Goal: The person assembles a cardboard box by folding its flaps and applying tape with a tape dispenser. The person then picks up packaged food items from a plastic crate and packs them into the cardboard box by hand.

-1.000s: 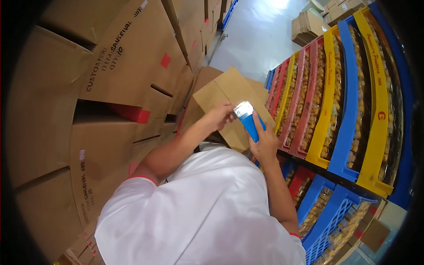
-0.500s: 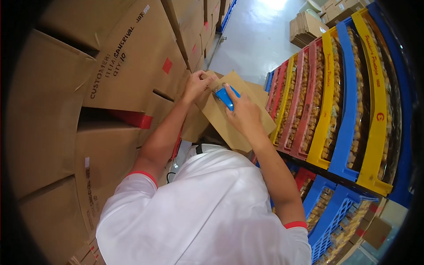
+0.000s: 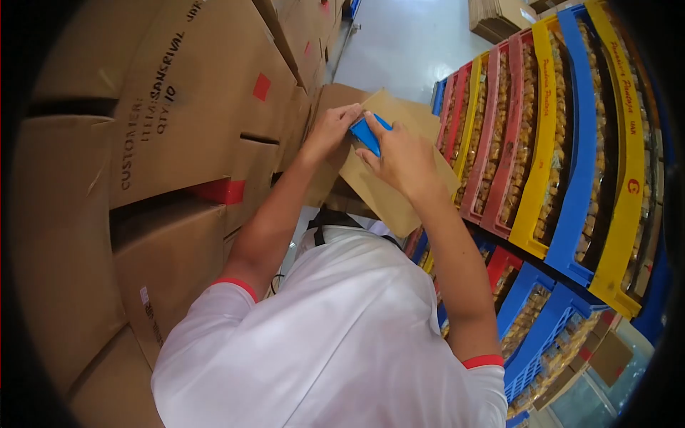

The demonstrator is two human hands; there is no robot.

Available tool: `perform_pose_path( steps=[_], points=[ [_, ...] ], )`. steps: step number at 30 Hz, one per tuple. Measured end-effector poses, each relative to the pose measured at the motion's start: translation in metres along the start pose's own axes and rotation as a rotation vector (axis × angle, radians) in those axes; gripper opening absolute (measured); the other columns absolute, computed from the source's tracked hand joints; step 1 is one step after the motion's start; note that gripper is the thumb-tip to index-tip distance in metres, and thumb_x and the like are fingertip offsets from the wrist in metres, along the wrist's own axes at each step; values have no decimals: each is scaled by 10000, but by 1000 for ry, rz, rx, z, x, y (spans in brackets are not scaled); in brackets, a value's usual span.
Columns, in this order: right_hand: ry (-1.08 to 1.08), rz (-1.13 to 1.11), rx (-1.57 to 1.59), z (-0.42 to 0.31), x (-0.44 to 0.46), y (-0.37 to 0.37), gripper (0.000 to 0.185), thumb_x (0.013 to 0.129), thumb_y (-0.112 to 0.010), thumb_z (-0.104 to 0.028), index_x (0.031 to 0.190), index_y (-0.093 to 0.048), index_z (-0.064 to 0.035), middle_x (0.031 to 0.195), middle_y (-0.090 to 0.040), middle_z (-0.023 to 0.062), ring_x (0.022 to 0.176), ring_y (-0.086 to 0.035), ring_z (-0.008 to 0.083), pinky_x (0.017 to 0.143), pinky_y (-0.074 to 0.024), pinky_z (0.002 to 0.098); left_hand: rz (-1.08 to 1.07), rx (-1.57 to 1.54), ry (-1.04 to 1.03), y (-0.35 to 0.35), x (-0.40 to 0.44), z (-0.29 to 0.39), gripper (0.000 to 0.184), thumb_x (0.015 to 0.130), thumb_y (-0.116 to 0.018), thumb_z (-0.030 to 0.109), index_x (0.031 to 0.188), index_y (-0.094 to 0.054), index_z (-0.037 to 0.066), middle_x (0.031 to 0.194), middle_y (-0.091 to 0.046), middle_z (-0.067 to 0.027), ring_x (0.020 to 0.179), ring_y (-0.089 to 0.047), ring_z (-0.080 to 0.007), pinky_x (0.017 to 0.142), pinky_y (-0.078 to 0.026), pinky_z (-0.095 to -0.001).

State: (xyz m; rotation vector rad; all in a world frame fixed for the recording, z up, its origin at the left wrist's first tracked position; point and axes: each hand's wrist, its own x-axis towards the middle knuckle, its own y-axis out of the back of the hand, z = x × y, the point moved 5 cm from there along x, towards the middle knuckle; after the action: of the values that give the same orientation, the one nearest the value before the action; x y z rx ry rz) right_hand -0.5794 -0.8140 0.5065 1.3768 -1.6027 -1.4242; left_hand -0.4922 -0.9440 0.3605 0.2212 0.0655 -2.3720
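- Blue tool (image 3: 370, 133) sits over the far left end of the carton (image 3: 389, 200), long axis partly hidden.
- Right hand (image 3: 407, 160), grip clamped round the tool, reaches in from the carton's near right.
- Left hand (image 3: 332, 132) is at the carton's far left edge, beside the tool; cannot tell whether its grip pinches anything.

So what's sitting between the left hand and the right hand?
In the head view, the blue tool, held in the right hand, lies between it and the left hand, with brown cardboard beneath.
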Motion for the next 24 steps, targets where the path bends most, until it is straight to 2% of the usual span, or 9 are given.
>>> perform_pose_path(
  steps=[6, 8, 9, 12, 16, 19, 21, 23, 24],
  points=[
    [20, -55, -74, -6, 13, 1, 578, 884, -702, -312, 1421, -570, -145, 973, -701, 201, 866, -699, 387, 747, -574, 488, -41, 228, 78, 8, 11, -15, 552, 1043, -504, 472, 945, -694, -37, 785, -667, -153, 770, -615, -222, 748, -474, -397],
    [18, -54, -81, 2, -3, -1, 580, 877, -704, -297, 1420, -571, -143, 947, -702, 192, 860, -700, 383, 746, -574, 487, -1, 437, 138, 8, 9, -12, 533, 1053, -532, 455, 989, -691, -49, 807, -677, -67, 775, -544, -118, 744, -475, -332],
    [24, -45, -95, 8, -12, 0, 582, 869, -706, -282, 1418, -572, -141, 921, -704, 183, 854, -700, 380, 745, -574, 485, 64, 456, 29, 3, 6, -3, 501, 1050, -461, 436, 1010, -722, 10, 992, -711, -242, 930, -657, -453, 809, -498, -490],
    [131, 93, -86, 39, -82, -1, 591, 862, -712, -266, 1426, -566, -166, 943, -699, 191, 840, -700, 380, 731, -573, 488, 186, 748, -124, -10, -10, 26, 472, 1068, -421, 397, 1064, -718, 30, 1032, -703, -244, 986, -649, -465, 859, -506, -519],
    [-139, -269, -187, 84, -185, 10, 722, 835, -743, -259, 1505, -474, -248, 994, -644, 193, 805, -689, 381, 685, -567, 486, 196, 710, -214, -15, -6, 24, 448, 1077, -405, 367, 1077, -715, 44, 1002, -706, -235, 958, -647, -474, 865, -503, -542],
    [-105, -169, -162, 110, -232, -12, 795, 811, -772, -238, 1532, -439, -258, 948, -598, 164, 795, -676, 371, 670, -558, 469, 100, 745, -105, -25, -17, 39, 453, 1069, -433, 365, 1269, -650, 22, 1244, -660, -251, 1180, -601, -446, 994, -473, -531],
    [-97, -76, -92, 126, -246, -40, 812, 805, -780, -229, 1539, -433, -261, 944, -579, 158, 799, -670, 364, 671, -553, 466, 287, 1265, -564, -44, -32, 39, 660, 1017, -536, 420, 1532, -410, 28, 1573, -402, -251, 1468, -367, -414, 1187, -304, -544],
    [-95, 15, -1, 137, -251, -58, 829, 803, -786, -221, 1549, -428, -263, 923, -540, 152, 819, -654, 352, 684, -544, 464, -141, 1187, -444, -94, -72, 33, 889, 965, -600, 462, 1595, -215, -33, 1684, -175, -230, 1566, -153, -385, 1252, -113, -580],
    [-100, 28, 7, 141, -253, -62, 829, 803, -786, -221, 1549, -428, -263, 923, -540, 152, 819, -654, 352, 684, -544, 464, -279, 1140, -567, -119, -101, 33, 917, 941, -614, 501, 1584, -250, -41, 1664, -221, -250, 1562, -174, -378, 1260, -107, -553]
  ],
)
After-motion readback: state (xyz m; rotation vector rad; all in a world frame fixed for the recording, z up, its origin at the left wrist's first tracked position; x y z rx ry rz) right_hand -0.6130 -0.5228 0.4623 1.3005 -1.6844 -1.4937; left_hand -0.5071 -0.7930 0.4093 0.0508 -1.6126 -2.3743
